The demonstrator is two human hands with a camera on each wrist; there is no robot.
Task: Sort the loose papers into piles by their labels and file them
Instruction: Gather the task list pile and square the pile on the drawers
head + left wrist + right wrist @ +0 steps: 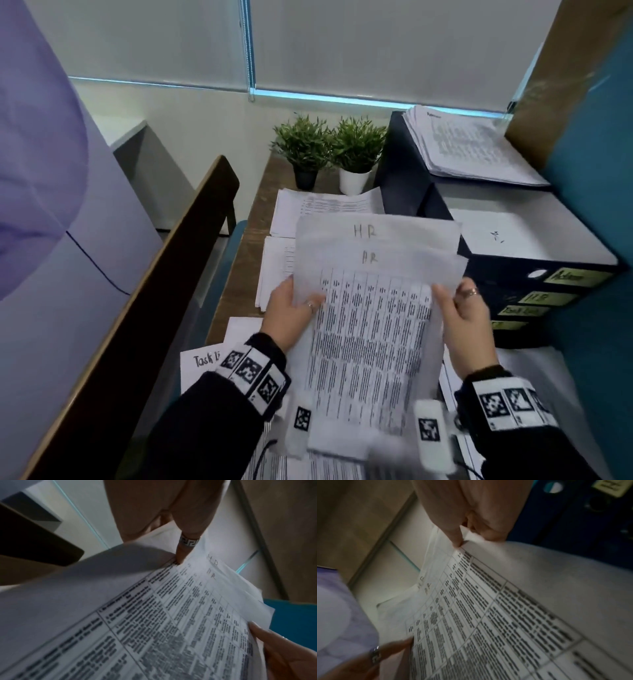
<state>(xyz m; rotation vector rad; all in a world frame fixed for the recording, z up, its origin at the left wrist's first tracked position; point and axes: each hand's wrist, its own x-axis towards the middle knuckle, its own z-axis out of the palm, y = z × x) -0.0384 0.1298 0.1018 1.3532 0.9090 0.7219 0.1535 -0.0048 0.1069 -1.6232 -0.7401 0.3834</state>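
White HR-labelled sheets held up over the wooden desk, both hands pinching.
Left hand grip closed on the left edge, right hand on the right; thin flat paper with printed grid tables. Dark binders with yellow labels just right, loose papers beneath.

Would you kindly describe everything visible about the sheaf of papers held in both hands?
The sheaf of papers is thin white sheets, fanned so that two top margins show, each handwritten "HR". The front sheet carries a printed table of dense, blurred text. It is held above the paper-strewn desk, tilted away. The left hand pinches its left edge and the right hand its right edge, thumbs in front.
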